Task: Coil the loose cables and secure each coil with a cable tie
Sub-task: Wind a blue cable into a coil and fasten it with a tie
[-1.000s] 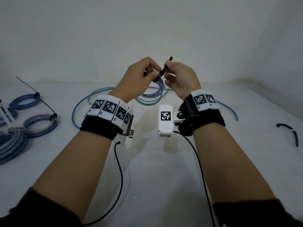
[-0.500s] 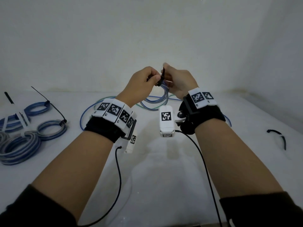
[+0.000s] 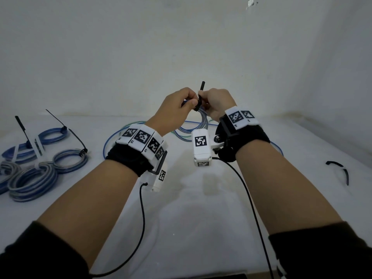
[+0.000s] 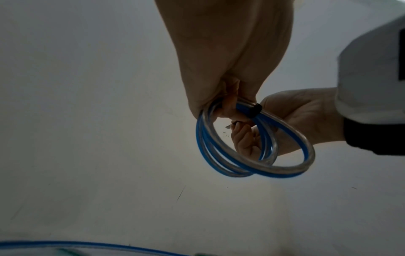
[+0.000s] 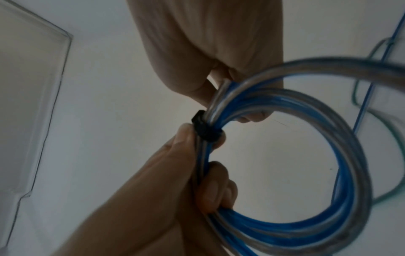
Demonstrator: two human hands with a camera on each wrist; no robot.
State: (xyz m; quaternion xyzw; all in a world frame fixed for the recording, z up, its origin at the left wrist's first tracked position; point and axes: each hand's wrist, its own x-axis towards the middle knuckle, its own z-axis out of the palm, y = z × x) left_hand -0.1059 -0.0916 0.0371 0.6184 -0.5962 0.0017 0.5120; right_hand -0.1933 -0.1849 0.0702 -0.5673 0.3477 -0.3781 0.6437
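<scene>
Up above the counter (image 3: 201, 228), both hands raised and meeting: left hand (image 3: 173, 111) with fingers curled round the bundled strands of a blue and clear cable coil (image 5: 306, 173), right hand (image 3: 217, 103) pinching the black cable tie (image 3: 198, 101) right where it wraps the coil. Grip of each clamped tight, thumb and fingertips pressed together on strand and strap. From the head view, only the tie's free tail plain, standing nearly upright above the knuckles with a slight lean to the right, and a sliver of coil hanging below the hands. From the right wrist view, by contrast, the tie's band cinched round the strands, and the coil's loops spreading wide, lower right. From the left wrist view, the same coil (image 4: 252, 152) dangling below the fingers, ring roughly vertical, tie (image 4: 255, 110) at its top. Further out on the counter: loose blue cable (image 3: 112, 141) behind the wrists, tied coils (image 3: 40, 170) heaped far left, a spare black tie (image 3: 340, 170) lying well apart at right.
</scene>
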